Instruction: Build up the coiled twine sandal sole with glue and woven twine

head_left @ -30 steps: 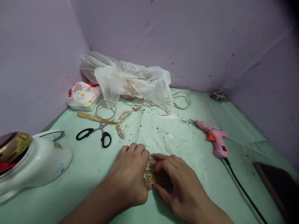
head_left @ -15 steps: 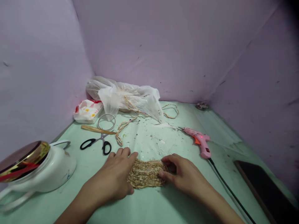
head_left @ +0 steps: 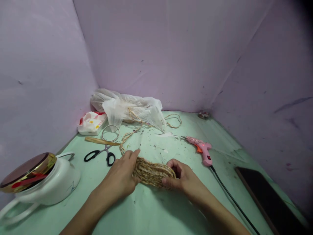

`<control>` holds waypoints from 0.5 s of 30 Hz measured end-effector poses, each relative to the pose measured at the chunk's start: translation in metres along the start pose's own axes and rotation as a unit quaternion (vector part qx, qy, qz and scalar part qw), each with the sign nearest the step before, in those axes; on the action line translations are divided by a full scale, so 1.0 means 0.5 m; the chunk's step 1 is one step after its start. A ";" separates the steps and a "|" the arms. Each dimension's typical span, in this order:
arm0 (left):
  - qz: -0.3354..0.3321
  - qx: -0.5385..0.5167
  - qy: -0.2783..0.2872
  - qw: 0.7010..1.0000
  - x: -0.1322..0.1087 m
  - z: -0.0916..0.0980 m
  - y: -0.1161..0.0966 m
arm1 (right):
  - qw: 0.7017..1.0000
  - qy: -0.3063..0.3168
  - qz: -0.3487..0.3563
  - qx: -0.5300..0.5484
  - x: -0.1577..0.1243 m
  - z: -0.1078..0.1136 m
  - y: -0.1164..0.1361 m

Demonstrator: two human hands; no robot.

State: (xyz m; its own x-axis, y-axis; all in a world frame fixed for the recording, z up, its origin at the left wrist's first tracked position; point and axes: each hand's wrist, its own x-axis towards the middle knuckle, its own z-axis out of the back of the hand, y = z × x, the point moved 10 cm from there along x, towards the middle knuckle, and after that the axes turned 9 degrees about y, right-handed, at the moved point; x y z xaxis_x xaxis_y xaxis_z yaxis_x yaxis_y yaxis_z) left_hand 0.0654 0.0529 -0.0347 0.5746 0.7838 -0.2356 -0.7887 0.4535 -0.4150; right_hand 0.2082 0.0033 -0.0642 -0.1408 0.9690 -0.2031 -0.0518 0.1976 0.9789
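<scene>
At lower centre of the frame, the left hand [head_left: 121, 179] curls over one end of a coiled rope oval [head_left: 153, 171]. The right hand [head_left: 183, 179] pinches the other end, tilting it low over the counter [head_left: 146, 215]. This looks like mid-shaping; further handling calls for even grip at both ends.

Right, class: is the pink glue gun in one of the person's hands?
No: the pink glue gun lies on the table, while the left hand and right hand grip the coiled rope mat.
</scene>
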 end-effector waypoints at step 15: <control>0.053 -0.561 0.000 0.826 0.040 -0.064 0.031 | 0.718 -0.127 0.424 -0.538 -0.097 -0.121 0.120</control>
State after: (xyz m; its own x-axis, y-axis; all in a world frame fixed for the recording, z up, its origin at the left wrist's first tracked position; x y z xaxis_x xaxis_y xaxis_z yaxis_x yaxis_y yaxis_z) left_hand 0.0716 0.0622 -0.0743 0.5159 0.7936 -0.3227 -0.1354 -0.2964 -0.9454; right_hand 0.1520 -0.0409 0.0032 -0.3943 0.6963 0.5997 -0.8069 -0.5747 0.1367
